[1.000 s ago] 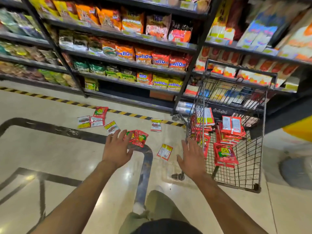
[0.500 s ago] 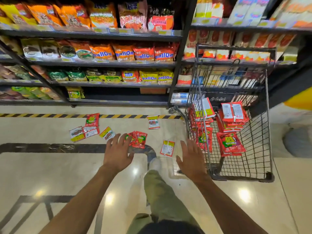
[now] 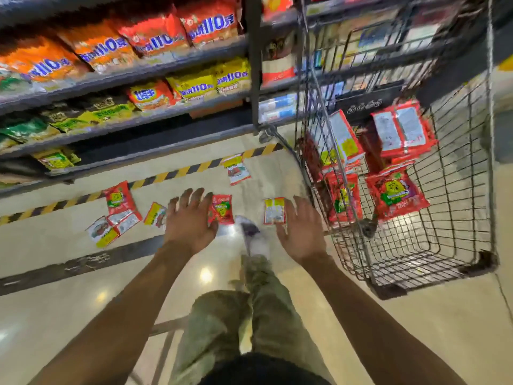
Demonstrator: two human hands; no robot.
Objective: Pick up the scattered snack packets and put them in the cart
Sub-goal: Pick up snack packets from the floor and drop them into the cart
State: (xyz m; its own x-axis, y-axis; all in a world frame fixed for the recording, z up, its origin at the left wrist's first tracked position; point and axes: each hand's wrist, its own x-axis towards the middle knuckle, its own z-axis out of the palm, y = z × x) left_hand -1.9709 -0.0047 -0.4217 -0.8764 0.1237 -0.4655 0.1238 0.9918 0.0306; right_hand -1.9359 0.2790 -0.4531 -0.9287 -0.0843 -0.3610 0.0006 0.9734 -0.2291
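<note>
Red and yellow snack packets (image 3: 119, 201) lie scattered on the glossy floor (image 3: 83, 301) below the shelves (image 3: 155, 70), which are stocked with blurred bags. A black-and-yellow striped tape (image 3: 177, 173) runs along the foot of the shelves, and one packet lies at its edge. The person's shoe (image 3: 254, 237) is planted between the two nearest packets. To the right stands the wire cart (image 3: 458, 190), holding a pile of red packets (image 3: 395, 194) – some lean on its near wall, others are stacked further in.

Both hands are spread, palms down, holding nothing. The left hand (image 3: 190, 220) hovers with its thumb just beside a red packet (image 3: 222, 209), and the right hand (image 3: 301, 232) has its fingertips next to a yellow-and-white packet (image 3: 274, 211). Whether either hand touches its packet cannot be told.

Against half a second ago, the view has dropped closer and tilted, the foot has stepped forward, and both hands have come nearer the packets – none has left the floor.
</note>
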